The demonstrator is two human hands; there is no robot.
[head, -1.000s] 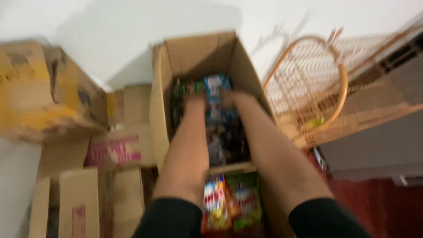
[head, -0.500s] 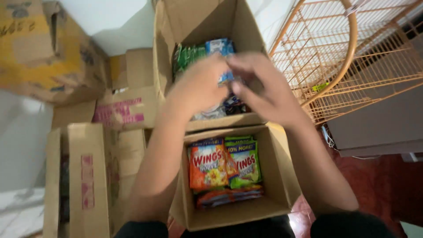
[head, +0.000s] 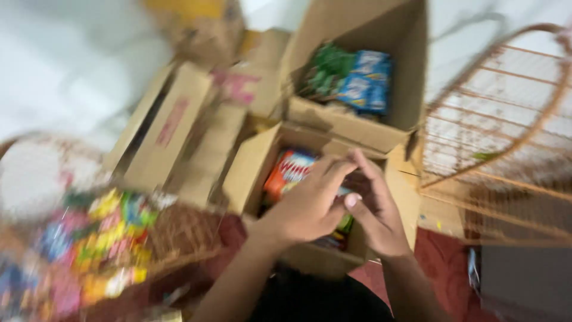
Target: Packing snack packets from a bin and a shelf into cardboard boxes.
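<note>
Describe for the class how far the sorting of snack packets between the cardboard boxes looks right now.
Done: green and blue packets sit in the far box. In hand: left hand and right hand meet over the near box, above an orange packet; blur hides any grip. Left: colourful packets fill a wicker basket.

A wire cage (head: 500, 137) of orange bars fills the right of the frame. At lower left a wicker basket (head: 179, 235) holds a blurred heap of bright sachets (head: 98, 244). Flattened cardboard boxes (head: 173, 128) lie at upper centre-left on a pale floor (head: 65, 65). Red flooring (head: 441, 268) shows at the bottom.
</note>
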